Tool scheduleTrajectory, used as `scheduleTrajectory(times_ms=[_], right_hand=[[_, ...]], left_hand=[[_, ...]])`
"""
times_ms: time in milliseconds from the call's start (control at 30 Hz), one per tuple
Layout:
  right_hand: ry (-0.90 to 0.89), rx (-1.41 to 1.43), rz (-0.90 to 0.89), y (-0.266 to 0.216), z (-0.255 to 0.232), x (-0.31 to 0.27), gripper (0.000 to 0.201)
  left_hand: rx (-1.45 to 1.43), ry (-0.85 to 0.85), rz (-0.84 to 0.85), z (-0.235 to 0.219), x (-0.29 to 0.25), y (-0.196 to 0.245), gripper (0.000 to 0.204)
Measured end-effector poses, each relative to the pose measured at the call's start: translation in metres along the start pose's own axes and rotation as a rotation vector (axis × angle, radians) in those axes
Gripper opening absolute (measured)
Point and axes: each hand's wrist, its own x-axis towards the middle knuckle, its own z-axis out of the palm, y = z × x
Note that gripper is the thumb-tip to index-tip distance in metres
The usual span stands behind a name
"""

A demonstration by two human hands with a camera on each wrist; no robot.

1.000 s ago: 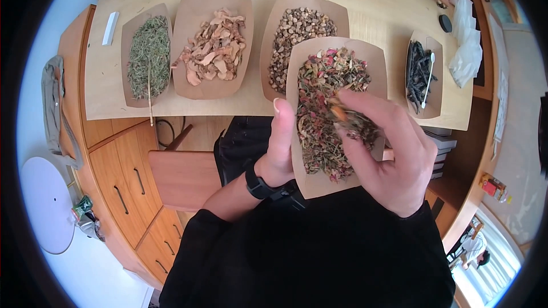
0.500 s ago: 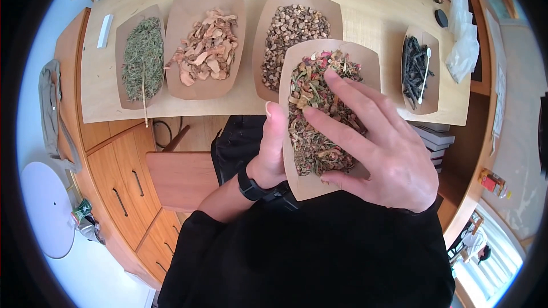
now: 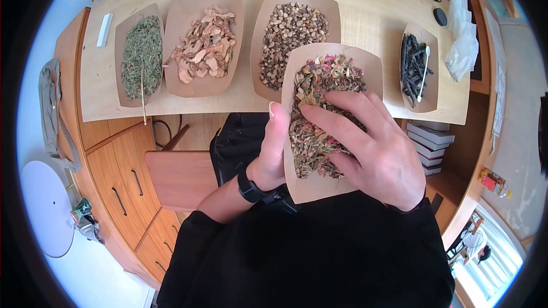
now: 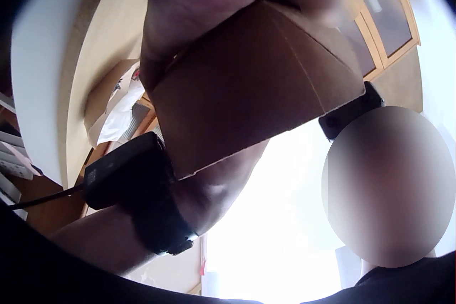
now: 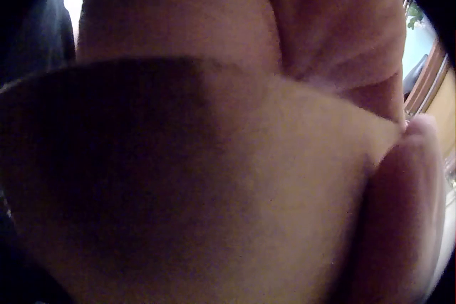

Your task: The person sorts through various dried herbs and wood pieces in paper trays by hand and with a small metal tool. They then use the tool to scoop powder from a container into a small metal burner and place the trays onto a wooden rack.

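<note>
In the head view, my left hand (image 3: 272, 154) holds a brown paper tray (image 3: 372, 74) from below, its thumb upright along the near left wall. The tray's underside fills the middle of the left wrist view, and my fingers there are partly hidden. Inside it lies a mix of dried herbs and petals (image 3: 308, 131), with pink, green and brown bits. My right hand (image 3: 385, 157) reaches over the right wall, fingertips down in the mix, thumb apart from the fingers. Part of the tray wall blocks those fingertips in the right wrist view.
On the desk (image 3: 371, 17) stand paper trays of green dried herb (image 3: 140, 51), pale dried slices (image 3: 211, 51), small round brown pieces (image 3: 291, 28) and black strips (image 3: 411, 63). A thin stick (image 3: 144, 102) overhangs the front edge. A chair (image 3: 177, 179) is below.
My right hand released a clump of herbs back into the tray and spread its fingers over the mix. Since then those fingers have drawn in closer together. The left hand keeps its hold.
</note>
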Motion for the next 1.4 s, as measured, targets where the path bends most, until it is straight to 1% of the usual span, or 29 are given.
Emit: scheduleTrajectory(times_ms=[67, 100, 167, 200, 267, 300, 367, 400, 467, 667, 800, 900, 967, 1000, 1067, 1100, 1167, 1200, 1267, 1300, 1367, 1400], right_hand=[[0.059, 0.031, 0.014, 0.002, 0.003, -0.001, 0.062], [0.058, 0.031, 0.014, 0.001, 0.003, -0.002, 0.062], [0.095, 0.066, 0.093, -0.002, 0.003, -0.002, 0.055], [0.093, 0.064, 0.093, -0.002, 0.003, -0.003, 0.055], [0.15, 0.102, 0.104, -0.001, 0.005, -0.003, 0.049], [0.149, 0.1, 0.104, -0.001, 0.005, -0.002, 0.049], [0.242, 0.111, 0.093, -0.001, 0.005, 0.001, 0.043], [0.241, 0.11, 0.092, -0.002, 0.005, 0.001, 0.043], [0.29, 0.126, 0.142, -0.004, 0.005, 0.001, 0.037], [0.325, 0.11, 0.066, -0.005, 0.004, 0.004, 0.029], [0.302, 0.159, 0.049, -0.006, 0.004, 0.004, 0.03], [0.278, 0.148, 0.012, -0.004, 0.003, 0.004, 0.032], [0.235, 0.101, -0.01, -0.003, 0.0, 0.002, 0.035], [0.234, 0.1, -0.01, -0.001, -0.001, 0.002, 0.035], [0.209, 0.025, -0.084, 0.003, -0.004, 0.001, 0.04], [0.209, 0.024, -0.084, 0.006, -0.004, 0.0, 0.04], [0.138, -0.041, -0.113, 0.011, -0.004, -0.003, 0.053], [0.137, -0.041, -0.113, 0.008, -0.006, -0.003, 0.053], [-0.016, -0.069, 0.011, -0.002, -0.015, -0.004, 0.074], [-0.017, -0.068, 0.011, -0.004, -0.018, -0.005, 0.074], [-0.156, -0.024, 0.04, -0.003, -0.024, -0.01, 0.091], [-0.156, -0.024, 0.041, -0.002, -0.026, -0.011, 0.091]], left_hand=[[0.041, 0.048, -0.006, 0.005, 0.0, 0.0, 0.088], [0.04, 0.048, -0.005, 0.003, -0.001, -0.001, 0.088], [0.008, 0.033, 0.023, -0.001, -0.002, -0.003, 0.085], [0.005, 0.033, 0.023, -0.001, -0.002, -0.003, 0.085], [0.105, 0.069, 0.021, -0.001, -0.002, -0.002, 0.083], [0.104, 0.068, 0.022, -0.001, -0.001, -0.003, 0.083], [0.045, 0.061, 0.019, 0.0, 0.0, -0.004, 0.082], [0.045, 0.06, 0.02, -0.001, 0.001, -0.003, 0.082], [0.129, 0.052, -0.018, -0.002, 0.002, 0.0, 0.083], [0.073, 0.021, 0.003, 0.0, 0.007, 0.001, 0.083], [0.114, 0.043, 0.013, -0.001, 0.009, 0.002, 0.083], [0.104, 0.043, 0.031, 0.0, 0.011, 0.001, 0.082], [-0.096, -0.012, 0.031, -0.003, 0.014, 0.001, 0.083], [-0.097, -0.012, 0.031, -0.002, 0.014, 0.001, 0.083], [-0.116, 0.027, 0.043, 0.001, 0.014, 0.002, 0.084], [-0.116, 0.026, 0.044, 0.001, 0.014, 0.002, 0.084], [-0.1, 0.029, 0.041, 0.0, 0.014, 0.004, 0.084], [-0.1, 0.029, 0.041, 0.002, 0.014, 0.005, 0.084], [-0.095, 0.096, 0.029, 0.009, 0.016, 0.007, 0.084], [-0.096, 0.097, 0.029, 0.012, 0.015, 0.008, 0.084], [0.024, 0.219, 0.006, 0.015, 0.014, 0.008, 0.081], [0.024, 0.22, 0.006, 0.015, 0.014, 0.009, 0.081]])
